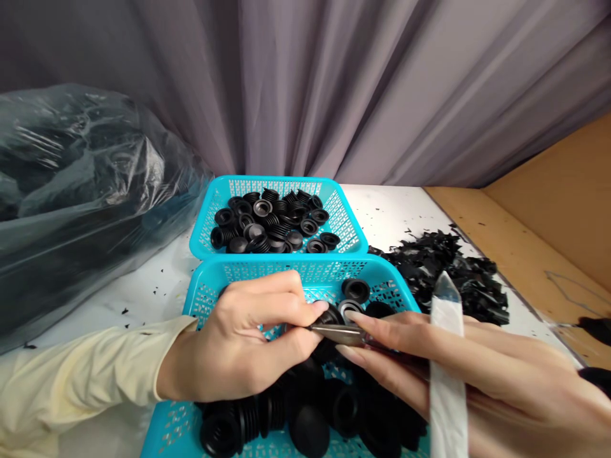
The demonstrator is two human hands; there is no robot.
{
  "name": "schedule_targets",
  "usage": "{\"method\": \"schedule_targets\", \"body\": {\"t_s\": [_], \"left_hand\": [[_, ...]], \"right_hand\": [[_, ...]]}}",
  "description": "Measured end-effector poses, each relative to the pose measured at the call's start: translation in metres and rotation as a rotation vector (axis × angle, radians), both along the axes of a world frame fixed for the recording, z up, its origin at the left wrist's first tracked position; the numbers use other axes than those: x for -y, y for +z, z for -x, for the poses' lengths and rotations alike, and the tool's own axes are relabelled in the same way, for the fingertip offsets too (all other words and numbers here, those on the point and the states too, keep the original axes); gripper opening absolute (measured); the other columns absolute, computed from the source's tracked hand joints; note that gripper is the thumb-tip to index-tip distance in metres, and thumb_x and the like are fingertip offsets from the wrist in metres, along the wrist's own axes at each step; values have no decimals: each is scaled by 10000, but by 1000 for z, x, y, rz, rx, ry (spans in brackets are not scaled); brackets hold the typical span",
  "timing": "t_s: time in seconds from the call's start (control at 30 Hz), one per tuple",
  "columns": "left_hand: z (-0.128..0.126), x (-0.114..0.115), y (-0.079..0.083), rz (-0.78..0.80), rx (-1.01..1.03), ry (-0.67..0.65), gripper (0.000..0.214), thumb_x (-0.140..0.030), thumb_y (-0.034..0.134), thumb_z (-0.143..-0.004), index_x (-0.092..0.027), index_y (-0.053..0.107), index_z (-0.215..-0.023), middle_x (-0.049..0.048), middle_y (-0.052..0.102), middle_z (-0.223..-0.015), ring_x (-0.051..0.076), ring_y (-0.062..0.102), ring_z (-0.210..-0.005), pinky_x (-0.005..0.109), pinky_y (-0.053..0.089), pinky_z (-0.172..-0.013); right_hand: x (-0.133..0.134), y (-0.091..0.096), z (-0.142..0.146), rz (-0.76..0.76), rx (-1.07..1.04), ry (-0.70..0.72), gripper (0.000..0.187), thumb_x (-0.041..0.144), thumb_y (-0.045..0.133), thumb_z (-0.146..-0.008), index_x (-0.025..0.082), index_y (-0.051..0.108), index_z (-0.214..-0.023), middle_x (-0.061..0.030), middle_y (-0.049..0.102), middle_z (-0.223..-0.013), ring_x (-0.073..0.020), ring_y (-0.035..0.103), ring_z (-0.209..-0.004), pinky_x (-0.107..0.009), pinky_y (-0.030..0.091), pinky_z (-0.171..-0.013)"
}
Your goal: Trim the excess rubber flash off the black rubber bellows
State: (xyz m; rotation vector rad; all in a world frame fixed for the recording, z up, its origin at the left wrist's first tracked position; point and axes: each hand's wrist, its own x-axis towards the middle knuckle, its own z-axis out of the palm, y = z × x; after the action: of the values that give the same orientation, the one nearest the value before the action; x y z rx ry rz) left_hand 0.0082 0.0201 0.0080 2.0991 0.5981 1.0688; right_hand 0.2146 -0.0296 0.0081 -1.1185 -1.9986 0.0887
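Observation:
My left hand (258,331) is closed in a pinch above the front blue basket (195,289). Between its fingertips is a small black rubber part, mostly hidden by the fingers. A narrow pointed metal blade (338,333) meets those fingertips from the right. My right hand (496,375) grips this metal-bladed tool, whose rear end is covered by the fingers. Across the right fingers lies a white-wrapped strip (447,375) with a clear pointed tip; how it is attached I cannot tell. Black ribbed rubber parts (222,432) fill the basket below both hands.
Behind stands a second blue basket (356,238) holding many similar black parts (281,222). On the right is a heap of black scraps (434,267). A large clear plastic bag (95,203) with dark contents takes up the left. A grey curtain (296,89) hangs at the back.

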Motion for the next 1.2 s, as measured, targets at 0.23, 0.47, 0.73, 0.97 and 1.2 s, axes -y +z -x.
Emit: {"method": "schedule_targets", "body": {"t_s": [0.23,0.47,0.73,0.97,1.2], "left_hand": [[1,-1,1,9,-1,-9,160,-6,557,-809,-103,683,-782,-3,529,-637,89,510,-546,193,448,-500],[1,-1,0,2,2,0,150,-10,561,-811,-95,680,-775,3,541,-636,91,520,-551,193,451,-503],[0,-1,0,6,0,-6,144,-13,569,-811,-90,681,-767,3,534,-630,91,511,-542,199,445,-495],[1,-1,0,7,-11,-4,146,-5,565,-804,-64,689,-753,19,542,-621,99,517,-529,208,441,-480],[-1,-1,1,7,-4,7,158,-10,571,-801,-120,674,-751,-10,527,-618,86,501,-527,190,431,-480]], "right_hand": [[0,-5,3,-6,-85,-14,85,297,624,-883,265,649,-957,-3,780,-782,-133,708,-548,-230,592,-539],[0,-8,5,-19,-76,-21,135,290,637,-868,274,649,-1002,-6,778,-769,-142,701,-527,-246,584,-489],[1,-3,2,-17,-81,-16,99,252,624,-876,265,636,-973,-3,770,-736,-125,695,-516,-213,578,-494],[1,-3,2,-44,-72,-28,102,283,604,-889,280,616,-990,-1,772,-734,-123,690,-494,-208,582,-489],[1,-4,2,6,-11,-8,87,275,616,-881,282,633,-966,0,786,-784,-140,707,-511,-218,578,-453]]}}
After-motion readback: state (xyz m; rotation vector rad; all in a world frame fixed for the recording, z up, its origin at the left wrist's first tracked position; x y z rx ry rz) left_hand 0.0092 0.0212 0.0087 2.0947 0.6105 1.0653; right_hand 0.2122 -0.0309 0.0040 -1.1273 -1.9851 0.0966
